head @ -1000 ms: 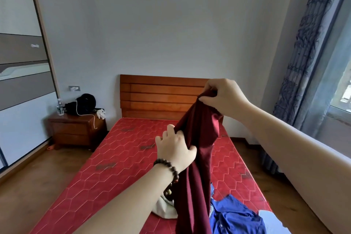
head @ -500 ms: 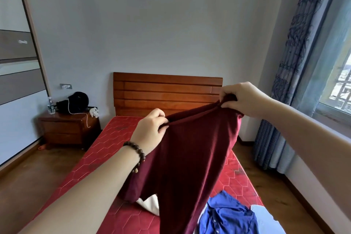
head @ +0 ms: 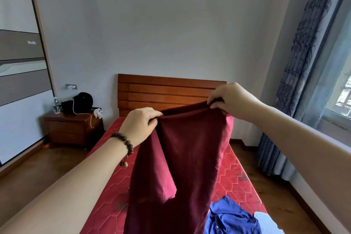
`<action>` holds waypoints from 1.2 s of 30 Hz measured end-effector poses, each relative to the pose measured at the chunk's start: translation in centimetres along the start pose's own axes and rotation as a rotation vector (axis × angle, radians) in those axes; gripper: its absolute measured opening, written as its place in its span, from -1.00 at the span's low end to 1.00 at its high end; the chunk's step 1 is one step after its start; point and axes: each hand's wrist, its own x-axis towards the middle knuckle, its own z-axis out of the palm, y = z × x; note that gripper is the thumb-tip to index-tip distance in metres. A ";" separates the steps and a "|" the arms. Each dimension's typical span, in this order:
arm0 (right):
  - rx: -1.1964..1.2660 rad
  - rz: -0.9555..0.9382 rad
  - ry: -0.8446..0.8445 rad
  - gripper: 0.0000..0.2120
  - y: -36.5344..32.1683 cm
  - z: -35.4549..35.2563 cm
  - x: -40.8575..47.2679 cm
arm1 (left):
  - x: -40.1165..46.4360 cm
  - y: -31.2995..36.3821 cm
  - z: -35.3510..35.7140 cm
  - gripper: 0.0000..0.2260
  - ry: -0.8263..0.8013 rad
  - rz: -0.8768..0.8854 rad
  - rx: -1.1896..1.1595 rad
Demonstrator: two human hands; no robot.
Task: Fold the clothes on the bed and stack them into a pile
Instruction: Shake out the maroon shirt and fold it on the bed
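Red mattress lies below; over it the maroon garment, bunched a second ago, now hangs spread between the left hand and right hand, each grip pinching its top edge, ready, I'd judge, for folding.

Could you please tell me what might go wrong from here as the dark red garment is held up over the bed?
1. The left hand and right hand pinch only the top edge of the dark red garment; a weak pinch could let one corner drop.
2. Its lower part hangs beside the blue shirt, so laying it down might cover or drag that shirt.
3. One side hangs doubled, so creases may get folded in.
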 end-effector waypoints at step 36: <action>-0.020 0.146 0.202 -0.84 -6.3 0.6 -4.6 | -16.5 0.1 7.6 -0.84 -0.400 -0.335 -0.091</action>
